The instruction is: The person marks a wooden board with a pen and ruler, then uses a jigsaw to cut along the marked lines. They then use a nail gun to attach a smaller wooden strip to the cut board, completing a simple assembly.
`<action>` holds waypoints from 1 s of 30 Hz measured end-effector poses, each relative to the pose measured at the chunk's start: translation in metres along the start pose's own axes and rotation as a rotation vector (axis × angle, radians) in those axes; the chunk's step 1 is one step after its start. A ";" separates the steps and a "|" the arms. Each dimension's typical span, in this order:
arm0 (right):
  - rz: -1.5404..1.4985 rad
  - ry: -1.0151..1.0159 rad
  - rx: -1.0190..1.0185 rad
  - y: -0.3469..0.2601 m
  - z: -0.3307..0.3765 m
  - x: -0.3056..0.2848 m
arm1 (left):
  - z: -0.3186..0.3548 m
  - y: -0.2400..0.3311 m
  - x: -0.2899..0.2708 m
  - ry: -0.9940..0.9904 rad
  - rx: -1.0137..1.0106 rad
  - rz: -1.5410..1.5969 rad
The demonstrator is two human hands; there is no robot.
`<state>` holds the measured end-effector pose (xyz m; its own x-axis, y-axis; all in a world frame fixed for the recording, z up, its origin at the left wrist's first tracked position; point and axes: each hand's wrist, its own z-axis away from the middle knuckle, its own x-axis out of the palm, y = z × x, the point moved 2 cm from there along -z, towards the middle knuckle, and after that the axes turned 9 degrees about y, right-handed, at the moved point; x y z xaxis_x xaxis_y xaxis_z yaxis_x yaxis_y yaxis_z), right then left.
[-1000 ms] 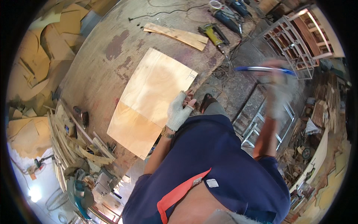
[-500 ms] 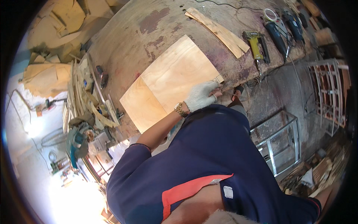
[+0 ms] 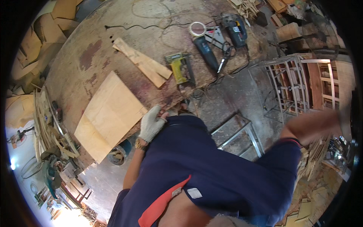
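left hand [image 3: 152, 124], white glove, rests palm-down, fingers loosely spread, on workbench [image 3: 94, 49] edge, beside plywood sheet [image 3: 109, 113] lying flat. right hand off right, blurred; state unclear. sheet likely light, thin, flexy; grip opposite edges.

Workbench [image 3: 75, 75]: worn, stained, round-edged top. Lying on it: plywood sheet [image 3: 109, 115] overhanging the near edge; two wood strips [image 3: 143, 67] side by side; yellow nailer [image 3: 180, 70]; dark power tool [image 3: 206, 53]; jigsaw [image 3: 234, 29]; tape roll [image 3: 197, 28]; loose cord [image 3: 151, 22].
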<state>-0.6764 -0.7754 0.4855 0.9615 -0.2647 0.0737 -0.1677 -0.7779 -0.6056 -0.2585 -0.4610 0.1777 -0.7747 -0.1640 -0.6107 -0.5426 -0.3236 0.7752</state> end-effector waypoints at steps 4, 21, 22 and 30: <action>0.143 -0.263 0.606 0.244 0.082 0.073 | 0.001 0.010 0.009 -0.007 -0.125 -0.098; 1.208 -0.774 0.513 0.404 0.260 0.107 | 0.006 0.037 0.024 0.159 -0.370 -0.069; 1.221 -0.776 0.561 0.395 0.265 0.103 | 0.008 0.035 0.024 0.180 -0.408 -0.054; 1.049 -0.740 0.634 0.295 0.308 0.073 | 0.021 0.019 0.020 0.263 -0.557 0.042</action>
<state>-0.5884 -0.8489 0.0681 0.3790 -0.0411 -0.9245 -0.9247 0.0214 -0.3801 -0.2912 -0.4513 0.1838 -0.6470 -0.3890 -0.6558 -0.2068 -0.7384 0.6419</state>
